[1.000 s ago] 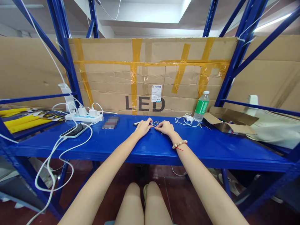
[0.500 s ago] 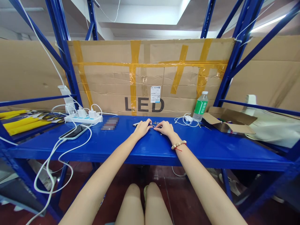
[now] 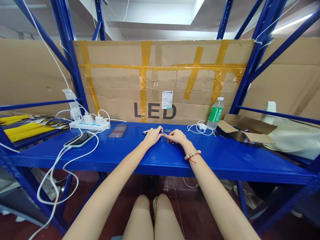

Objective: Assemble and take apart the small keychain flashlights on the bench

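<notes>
Over the blue tabletop, my two hands meet at the fingertips. The fingers of my left hand are pressed together around something too small to make out. My right hand, with a bead bracelet at the wrist, reaches its index finger to the left fingertips; its other fingers are curled, and I cannot see what they hold. Several small shiny metal pieces lie just under and beside the hands. A thin silvery stick pokes out to the left of my left hand.
On the left are a power strip with chargers, a phone and white cables hanging over the edge. A bottle, a coiled cable and an open cardboard box stand right. Taped cardboard closes off the back.
The right fingers have shifted from a pinch over a small dark piece to an index finger stretched against the left fingertips. My left hand is nearly unmoved. The view has shifted slightly.
</notes>
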Available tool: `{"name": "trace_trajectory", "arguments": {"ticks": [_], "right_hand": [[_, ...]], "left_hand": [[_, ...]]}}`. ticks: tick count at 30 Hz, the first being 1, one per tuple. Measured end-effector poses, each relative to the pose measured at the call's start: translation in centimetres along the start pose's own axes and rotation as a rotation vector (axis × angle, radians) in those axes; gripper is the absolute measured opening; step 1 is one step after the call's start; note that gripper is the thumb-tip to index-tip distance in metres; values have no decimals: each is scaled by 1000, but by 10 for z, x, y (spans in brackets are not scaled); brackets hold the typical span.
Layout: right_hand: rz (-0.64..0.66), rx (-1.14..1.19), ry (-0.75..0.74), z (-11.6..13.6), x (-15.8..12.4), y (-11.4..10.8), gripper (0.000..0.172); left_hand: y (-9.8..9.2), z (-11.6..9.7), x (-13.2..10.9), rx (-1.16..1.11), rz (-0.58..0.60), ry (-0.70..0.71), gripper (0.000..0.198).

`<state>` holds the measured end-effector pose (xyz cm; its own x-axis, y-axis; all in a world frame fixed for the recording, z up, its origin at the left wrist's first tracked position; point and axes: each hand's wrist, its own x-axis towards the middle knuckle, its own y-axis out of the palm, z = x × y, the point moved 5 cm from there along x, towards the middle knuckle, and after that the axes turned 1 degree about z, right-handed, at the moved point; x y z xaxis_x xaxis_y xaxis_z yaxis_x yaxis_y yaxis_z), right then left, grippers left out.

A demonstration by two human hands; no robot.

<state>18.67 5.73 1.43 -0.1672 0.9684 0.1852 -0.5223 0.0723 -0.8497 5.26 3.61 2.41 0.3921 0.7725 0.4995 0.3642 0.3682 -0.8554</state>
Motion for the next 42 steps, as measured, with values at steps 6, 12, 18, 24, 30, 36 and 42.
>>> {"name": "trace_trajectory", "arguments": {"ticks": [6,12,18,24,30,36,42], "right_hand": [[66,126,-58,-3,6,8,40],[79,230,-56,-2,8,11,36],[9,270,-117,-2,9,10,22],[33,212,-150,-6,11,10,34],[173,220,-192,1,9,18,40],[174,230,-242,1,10,20,37],[66,129,-267,-2,14,14,23]], "left_hand": [[0,0,0,5,8,-2,13],[0,0,0,7,16,-4,11],[-1,-1,0,6,15,-4,10],[-2,-1,-1,1,13,7,16],[1,2,0,-3,21,0,16],[1,2,1,7,31,-5,15],[2,2,2,26,34,-25,14]]}}
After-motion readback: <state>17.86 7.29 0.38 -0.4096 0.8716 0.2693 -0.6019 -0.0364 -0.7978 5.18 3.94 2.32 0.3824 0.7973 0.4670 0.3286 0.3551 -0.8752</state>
